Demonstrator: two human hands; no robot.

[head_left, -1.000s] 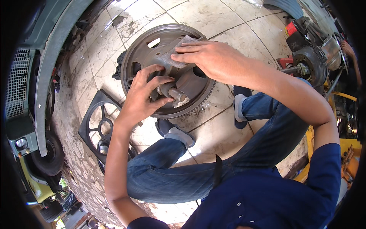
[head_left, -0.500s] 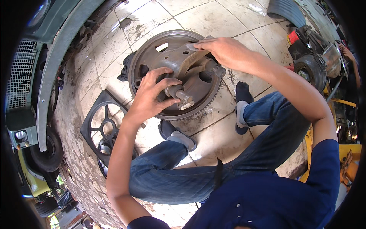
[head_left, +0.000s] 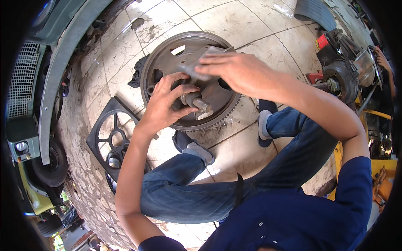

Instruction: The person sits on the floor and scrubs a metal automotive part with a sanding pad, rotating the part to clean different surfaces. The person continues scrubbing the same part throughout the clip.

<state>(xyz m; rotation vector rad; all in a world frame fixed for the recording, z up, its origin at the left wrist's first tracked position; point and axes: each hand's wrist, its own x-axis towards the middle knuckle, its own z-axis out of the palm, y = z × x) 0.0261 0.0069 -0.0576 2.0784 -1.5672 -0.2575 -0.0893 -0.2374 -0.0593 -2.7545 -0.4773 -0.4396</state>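
Observation:
A large, rusty brown flywheel (head_left: 146, 90) with a toothed rim lies on the tiled floor in front of my feet. A metal shaft part (head_left: 204, 105) with a stubby end rises over its middle. My left hand (head_left: 165, 100) is closed around this shaft part, thumb on the near side and fingers curled over the top. My right hand (head_left: 234, 71), blurred by motion, is over the far part of the flywheel. Under its fingertips is a thin grey sheet (head_left: 203, 67), pressed toward the metal; I cannot tell whether it is sandpaper or cloth.
A black fan shroud frame (head_left: 100, 136) lies left of the flywheel, and a dark cloth (head_left: 136, 73) behind it. Machine parts (head_left: 341, 79) stand at right, where another person's hand (head_left: 382, 58) shows. A vehicle's grille (head_left: 24, 79) and bumper (head_left: 58, 75) line the left side.
My right hand has swept left and nearer, from the flywheel's far right edge to over its middle, taking the grey sheet along. The left hand keeps its hold.

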